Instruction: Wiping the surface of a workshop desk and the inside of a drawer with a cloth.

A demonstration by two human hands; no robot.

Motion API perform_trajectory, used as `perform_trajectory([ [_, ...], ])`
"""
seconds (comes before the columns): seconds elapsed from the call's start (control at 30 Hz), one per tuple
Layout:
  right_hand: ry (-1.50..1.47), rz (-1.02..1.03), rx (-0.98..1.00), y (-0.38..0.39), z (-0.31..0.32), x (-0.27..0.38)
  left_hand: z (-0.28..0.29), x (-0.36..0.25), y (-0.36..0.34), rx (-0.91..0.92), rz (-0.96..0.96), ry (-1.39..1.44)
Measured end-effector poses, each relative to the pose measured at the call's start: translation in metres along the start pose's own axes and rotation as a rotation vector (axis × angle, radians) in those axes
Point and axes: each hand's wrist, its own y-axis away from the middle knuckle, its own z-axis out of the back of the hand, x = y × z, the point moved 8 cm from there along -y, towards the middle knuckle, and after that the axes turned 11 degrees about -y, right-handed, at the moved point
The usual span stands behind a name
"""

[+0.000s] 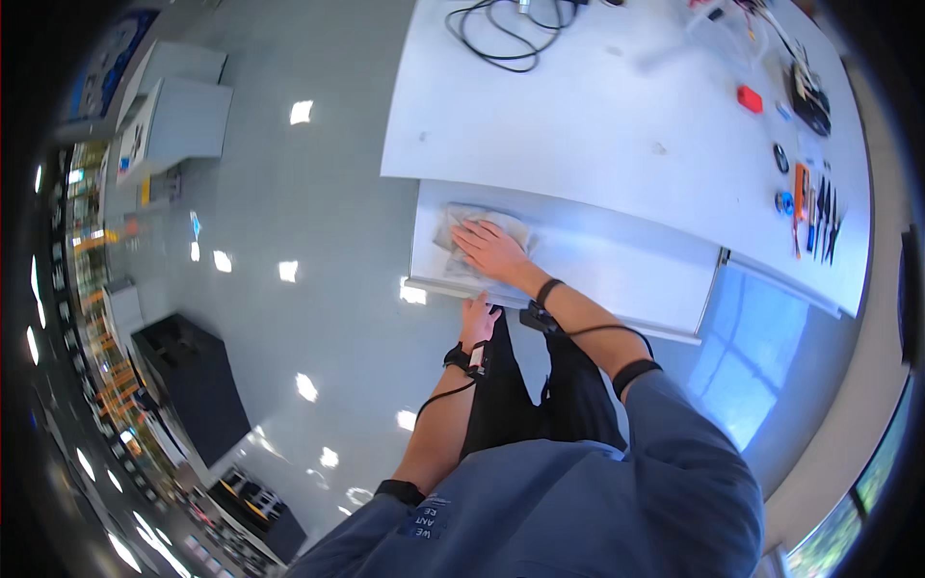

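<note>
My right hand (491, 249) lies flat, fingers spread, on a crumpled grey cloth (462, 223) at the left end of a pulled-out white shelf (617, 265) under the white table (578, 116). Below it, my left hand (477, 316) rests at the shelf's front edge, fingers curled against the rim; whether it grips the edge is hard to tell. Both wrists carry black bands with a cable running along the forearms.
On the table lie a coiled black cable (501, 34) at the far side, a small red block (750, 98), and several hand tools (814, 207) along the right edge. White boxes (178, 116) and dark crates (193, 380) stand on the grey floor to the left.
</note>
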Motion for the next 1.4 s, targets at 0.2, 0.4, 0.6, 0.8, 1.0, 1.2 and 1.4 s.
perform_trajectory([
  [0.2, -0.038, -0.383, 0.006, 0.103, 0.042, -0.039, 0.012, 0.011, -0.006, 0.013, -0.01, -0.143],
  [0.4, 0.249, -0.489, -0.063, 0.088, 0.073, -0.082, -0.007, 0.006, 0.002, -0.041, -0.181, -0.263],
  [0.6, 0.046, -0.794, 0.396, -0.048, 0.018, -0.082, -0.02, 0.015, -0.003, 0.004, -0.174, -0.173],
  [0.8, 0.156, -0.121, 0.047, -0.066, -0.016, 0.001, -0.014, 0.013, -0.005, 0.026, -0.299, -0.021],
  [1.0, 0.037, -0.117, 0.235, 0.024, -0.009, 0.017, 0.0, 0.021, -0.006, -0.015, -0.087, -0.136],
  [1.2, 0.166, -0.374, 0.093, 0.082, 0.078, -0.082, 0.01, 0.014, -0.014, -0.023, -0.228, -0.165],
  [1.4, 0.356, -1.058, -0.035, 0.231, 0.16, -0.175, 0.02, -0.006, -0.008, 0.007, -0.104, -0.143],
])
